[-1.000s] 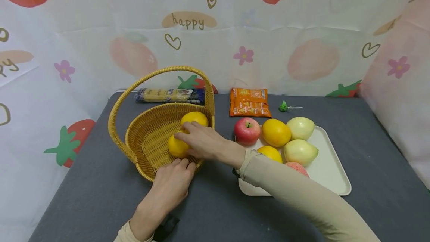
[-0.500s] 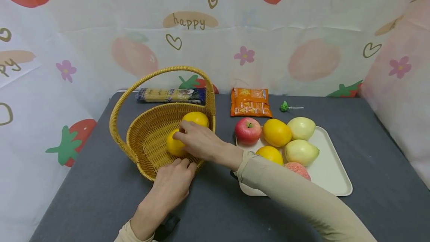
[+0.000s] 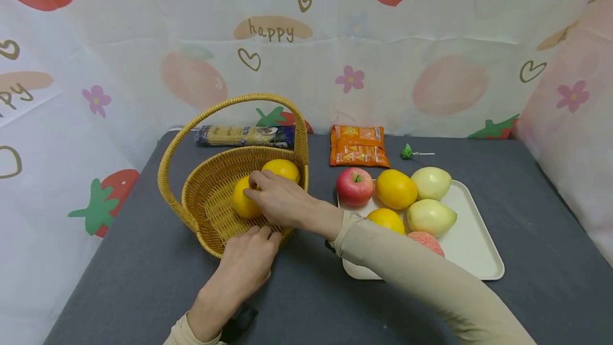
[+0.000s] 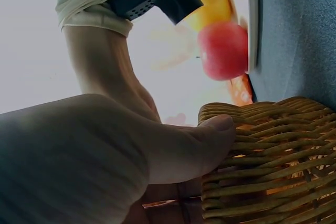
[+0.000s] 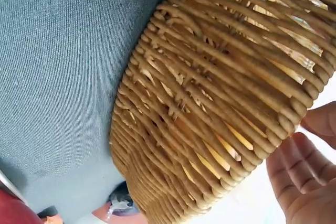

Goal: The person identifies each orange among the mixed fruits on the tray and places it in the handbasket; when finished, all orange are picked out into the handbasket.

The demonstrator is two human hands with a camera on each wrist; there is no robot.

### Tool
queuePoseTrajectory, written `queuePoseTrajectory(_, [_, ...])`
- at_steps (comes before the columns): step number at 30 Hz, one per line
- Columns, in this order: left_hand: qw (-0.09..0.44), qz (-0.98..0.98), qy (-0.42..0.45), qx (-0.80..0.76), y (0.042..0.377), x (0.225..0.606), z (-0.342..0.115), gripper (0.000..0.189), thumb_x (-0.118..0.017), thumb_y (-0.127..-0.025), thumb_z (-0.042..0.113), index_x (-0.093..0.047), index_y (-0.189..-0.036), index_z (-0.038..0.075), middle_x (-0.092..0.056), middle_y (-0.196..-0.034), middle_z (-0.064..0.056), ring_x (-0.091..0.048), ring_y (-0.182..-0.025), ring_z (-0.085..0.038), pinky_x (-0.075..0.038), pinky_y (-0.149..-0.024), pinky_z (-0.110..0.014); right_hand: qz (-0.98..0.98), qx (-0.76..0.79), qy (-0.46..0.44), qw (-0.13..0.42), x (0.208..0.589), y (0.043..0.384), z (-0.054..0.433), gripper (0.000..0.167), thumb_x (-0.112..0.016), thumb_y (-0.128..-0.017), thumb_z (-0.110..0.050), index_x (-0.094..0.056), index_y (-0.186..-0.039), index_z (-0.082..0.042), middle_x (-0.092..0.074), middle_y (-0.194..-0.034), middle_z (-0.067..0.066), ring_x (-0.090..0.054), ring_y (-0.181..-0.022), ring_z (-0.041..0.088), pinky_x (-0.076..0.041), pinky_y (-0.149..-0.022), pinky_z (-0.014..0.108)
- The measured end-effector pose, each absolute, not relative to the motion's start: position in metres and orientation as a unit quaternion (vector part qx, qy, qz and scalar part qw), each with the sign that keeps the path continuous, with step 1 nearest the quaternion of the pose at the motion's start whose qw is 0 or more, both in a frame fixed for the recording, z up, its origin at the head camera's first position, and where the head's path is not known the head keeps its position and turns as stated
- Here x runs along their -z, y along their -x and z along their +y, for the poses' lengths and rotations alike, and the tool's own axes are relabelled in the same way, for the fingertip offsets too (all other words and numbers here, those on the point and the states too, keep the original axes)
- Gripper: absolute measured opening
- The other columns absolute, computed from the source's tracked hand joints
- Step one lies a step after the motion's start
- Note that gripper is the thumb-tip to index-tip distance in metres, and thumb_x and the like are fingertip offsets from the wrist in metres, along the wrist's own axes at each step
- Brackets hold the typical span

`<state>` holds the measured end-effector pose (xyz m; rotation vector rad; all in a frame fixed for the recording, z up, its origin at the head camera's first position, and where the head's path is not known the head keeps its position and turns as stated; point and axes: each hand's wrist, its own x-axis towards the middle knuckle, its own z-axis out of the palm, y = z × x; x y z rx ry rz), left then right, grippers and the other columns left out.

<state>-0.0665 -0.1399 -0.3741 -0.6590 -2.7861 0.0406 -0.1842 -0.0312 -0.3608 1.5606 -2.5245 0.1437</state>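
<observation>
An oval wicker basket (image 3: 215, 166) with a tall handle stands left of centre on the dark table. My left hand (image 3: 249, 257) grips its near rim, the thumb (image 4: 205, 142) on the outer side in the left wrist view. Over the rim reaches my right hand (image 3: 282, 201), its fingers bent at the right side of a yellow orange (image 3: 243, 201) on the basket floor. Another orange (image 3: 282, 168) lies just behind, by the far right wall. In the right wrist view the basket wall hides the fingertips of my right hand (image 5: 310, 171).
A cream tray (image 3: 471, 249) on the right bears an apple (image 3: 354, 187), oranges (image 3: 396, 189), pale green fruits (image 3: 431, 217) and a pinkish round fruit (image 3: 428, 242), partly behind the right sleeve. Along the back lie a noodle pack (image 3: 244, 136), an orange packet (image 3: 358, 145) and a lollipop (image 3: 407, 152).
The nearer orange has shifted slightly left and back inside the basket, with my right hand moving along. My left hand has stayed on the rim.
</observation>
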Motion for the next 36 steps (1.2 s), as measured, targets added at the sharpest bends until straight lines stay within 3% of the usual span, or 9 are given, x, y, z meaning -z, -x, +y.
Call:
queuePoseTrajectory(6, [0.125, -0.966, 0.225, -0.013, 0.0666, 0.3727, -0.1397, 0.008, -0.072, -0.083, 0.006, -0.067, -0.080, 0.010, -0.059, -0.070, -0.003, -0.053, -0.059, -0.017, -0.043, -0.047, -0.030, -0.850, -0.032, -0.524, 0.038, 0.3612, 0.1873, -0.0307, 0.036, -0.049, -0.100, -0.013, -0.058, -0.135, -0.012, -0.050, -0.144, 0.010, -0.052, -0.130, 0.026, -0.044, -0.108, 0.035])
queuePoseTrajectory(15, [0.102, -0.969, 0.225, -0.011, 0.0667, 0.3718, -0.1407, 0.005, -0.073, -0.084, 0.007, -0.070, -0.085, 0.010, -0.063, -0.075, -0.004, -0.057, -0.064, -0.018, -0.047, -0.051, -0.032, -0.849, -0.006, -0.528, -0.001, 0.3653, 0.1897, -0.0348, 0.045, -0.046, -0.102, -0.012, -0.045, -0.147, -0.015, -0.037, -0.157, 0.005, -0.037, -0.145, 0.022, -0.036, -0.115, 0.034])
queuePoseTrajectory(23, [0.117, -0.967, 0.228, -0.010, 0.0675, 0.3726, -0.1405, 0.005, -0.074, -0.083, 0.007, -0.070, -0.084, 0.010, -0.062, -0.073, -0.003, -0.057, -0.063, -0.018, -0.047, -0.051, -0.031, -0.855, 0.013, -0.517, -0.046, 0.3648, 0.1914, -0.0368, 0.049, -0.046, -0.101, -0.010, -0.040, -0.150, -0.015, -0.031, -0.161, 0.004, -0.030, -0.149, 0.021, -0.029, -0.119, 0.034])
queuePoseTrajectory(36, [0.110, -0.968, 0.226, -0.012, 0.0670, 0.3721, -0.1404, 0.006, -0.074, -0.083, 0.007, -0.071, -0.087, 0.010, -0.064, -0.076, -0.004, -0.058, -0.065, -0.018, -0.048, -0.052, -0.032, -0.853, 0.002, -0.519, -0.054, 0.3665, 0.1933, -0.0354, 0.047, -0.044, -0.102, -0.012, -0.040, -0.150, -0.014, -0.029, -0.161, 0.005, -0.031, -0.149, 0.020, -0.031, -0.118, 0.033])
